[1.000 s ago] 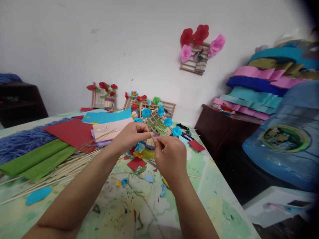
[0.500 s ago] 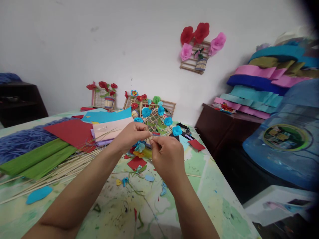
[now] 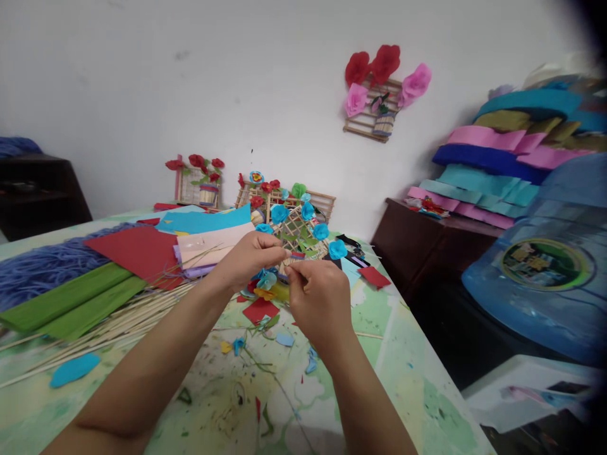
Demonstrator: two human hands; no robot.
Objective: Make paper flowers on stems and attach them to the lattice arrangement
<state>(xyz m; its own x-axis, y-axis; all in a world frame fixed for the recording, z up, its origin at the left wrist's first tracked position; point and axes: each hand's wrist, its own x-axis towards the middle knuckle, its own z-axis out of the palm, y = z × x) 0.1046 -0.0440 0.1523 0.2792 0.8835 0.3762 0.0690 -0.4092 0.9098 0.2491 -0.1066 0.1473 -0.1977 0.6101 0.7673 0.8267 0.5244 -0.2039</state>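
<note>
The left hand (image 3: 256, 256) and right hand (image 3: 325, 294) are each pinched closed; what, if anything, is gripped cannot be told. Just beyond, on the table (image 3: 403, 379), one lattice (image 3: 294, 220) and one small basket (image 3: 296, 256) are partly blocked by them. On the wall (image 3: 190, 95), two red flowers (image 3: 385, 63) and two pink flowers (image 3: 416, 83) are hung; one bottle (image 3: 531, 316) is set at right.

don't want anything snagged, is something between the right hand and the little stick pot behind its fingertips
Nothing visible stands between the right hand and the stick pot: the hand overlaps it in view, though touch is unclear. The left hand is at its left.
</note>
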